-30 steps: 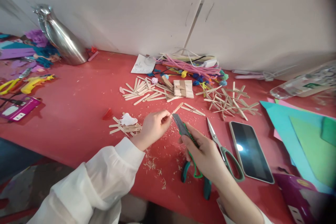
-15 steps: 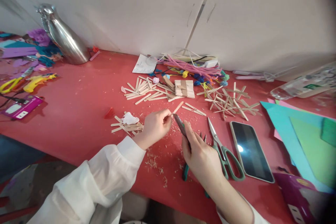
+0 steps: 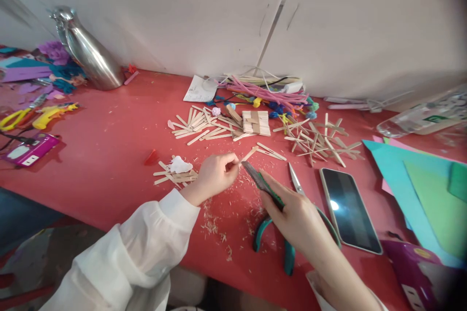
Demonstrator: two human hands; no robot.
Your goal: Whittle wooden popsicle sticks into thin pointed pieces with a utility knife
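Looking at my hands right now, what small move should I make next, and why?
Probably draw the green-and-grey metal-bladed cutter in your right hand lightly along the thin pale wooden stick, away from your left hand. Its tip is close to both the stick and your left hand, and pale wood shavings are scattered on the red tabletop nearby.
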